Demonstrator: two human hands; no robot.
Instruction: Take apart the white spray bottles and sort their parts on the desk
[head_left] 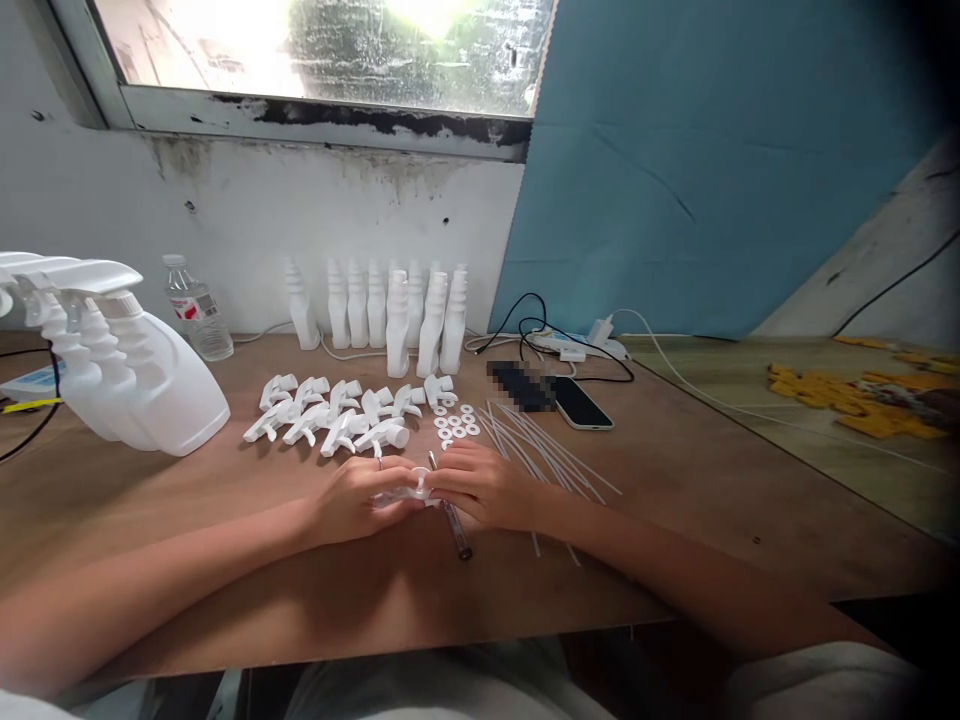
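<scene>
My left hand [364, 500] is closed round a white spray head [422, 482], mostly hidden by my fingers. From the right, my right hand [484, 485] pinches the same piece, its fingertips meeting those of my left hand. A thin screwdriver-like tool [456, 530] lies on the table below my right hand. Just beyond my hands are several white spray heads [345, 432] in rough rows. Small white rings [456, 422] lie to their right, and thin white tubes [551, 448] are spread beside my right hand.
White bottles [431, 325] stand along the wall. Large spray bottles [169, 385] and a clear water bottle [199, 315] are at the left of the brown table [675, 500]. A phone [581, 403], cables and a power strip [592, 345] sit at the back right.
</scene>
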